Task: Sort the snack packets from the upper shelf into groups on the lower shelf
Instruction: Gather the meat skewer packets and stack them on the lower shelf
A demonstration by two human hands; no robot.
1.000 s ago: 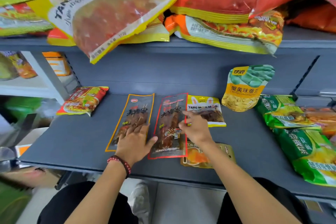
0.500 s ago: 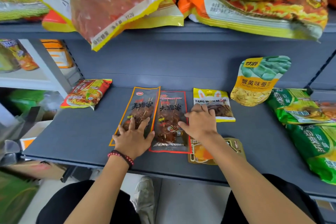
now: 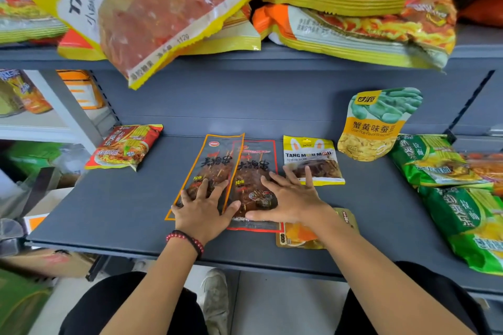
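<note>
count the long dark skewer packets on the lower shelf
2. The orange-edged packet lies under the left hand; the red-edged packet lies beside it under the right hand, edges overlapping. Others may be hidden in the upper shelf pile.

The two long skewer packets are closing together. The orange-edged packet (image 3: 215, 168), apart from the red-edged packet (image 3: 257, 171) a second ago, is now lying with its right edge over it. The left hand (image 3: 202, 208) is travelling right with it, palm flat. The right hand (image 3: 291, 198) is sliding from the red-edged packet's right edge onto its near half, fingers spreading.
</note>
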